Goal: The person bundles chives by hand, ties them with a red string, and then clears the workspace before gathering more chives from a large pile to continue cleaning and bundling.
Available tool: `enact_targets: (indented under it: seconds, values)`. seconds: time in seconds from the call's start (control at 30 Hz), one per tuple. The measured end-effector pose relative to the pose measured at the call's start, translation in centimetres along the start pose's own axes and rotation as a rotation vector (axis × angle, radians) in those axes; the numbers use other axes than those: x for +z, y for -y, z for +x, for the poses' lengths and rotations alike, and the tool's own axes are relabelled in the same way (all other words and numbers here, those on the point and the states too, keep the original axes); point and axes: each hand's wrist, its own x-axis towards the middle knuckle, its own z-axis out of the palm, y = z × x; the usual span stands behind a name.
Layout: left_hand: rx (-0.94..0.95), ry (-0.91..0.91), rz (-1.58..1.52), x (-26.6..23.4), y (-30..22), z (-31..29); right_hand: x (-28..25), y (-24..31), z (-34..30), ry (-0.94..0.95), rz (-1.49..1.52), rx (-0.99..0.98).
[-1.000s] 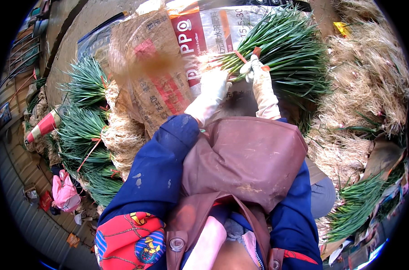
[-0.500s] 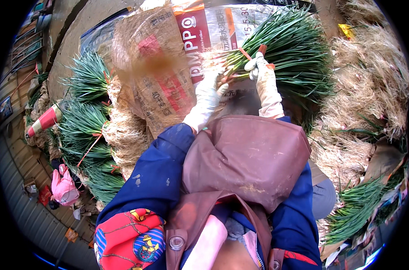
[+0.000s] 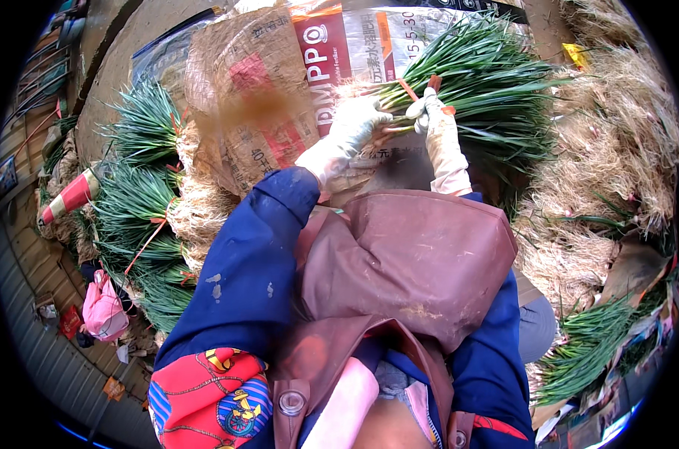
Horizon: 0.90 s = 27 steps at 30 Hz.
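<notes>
Broadly, we have a large heap of pale, stringy roots [image 3: 601, 127] spanning two to four o'clock, and flattened sacks [image 3: 216, 67] spread between eleven and one, probably to keep what lies on them off the ground. Between eight and ten o'clock lie tied bundles [image 3: 137, 198], roots all facing inward, perhaps lined up so that the leaves stay uncrushed. Our leafy green bundle [image 3: 481, 90] is at one o'clock, over the sacks, within easy reach of us. Our gloved left hand [image 3: 352, 123] has its fingers partly curled beside the root end, maybe to steady it; we cannot tell whether they grip anything. Our gloved right hand [image 3: 438, 131] is closed narrowly on the near side of the stems, seemingly holding the bundle where it is firmest. Smallest, an orange band [image 3: 408, 90] crosses the stems, athwart the bundle's long axis: roots point to nine o'clock, leaves fan out between two and four.
</notes>
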Motion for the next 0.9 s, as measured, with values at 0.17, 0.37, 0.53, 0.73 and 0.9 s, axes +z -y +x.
enact_targets:
  seconds: [0.17, 0.37, 0.53, 0.73, 0.9]
  values:
    - [0.435, -0.211, 0.629, 0.0, 1.4, -0.5, -0.2, -0.1, 0.0, 0.044, 0.015, -0.07]
    - [0.275, -0.563, 0.187, 1.8, 3.9, -2.5, 0.1, 0.5, -0.6, -0.004, 0.088, -0.068]
    - [-0.208, -0.632, -0.912, 3.4, 7.4, -2.7, 1.0, 0.7, -1.1, -0.026, 0.055, -0.04]
    - [-0.437, -0.355, -1.185, 2.0, -0.7, -4.1, 0.8, 0.5, -1.0, -0.004, 0.053, -0.044]
    - [0.167, -0.616, 0.012, 0.8, 3.2, -3.5, 0.4, 0.5, -1.0, -0.002, -0.044, -0.055]
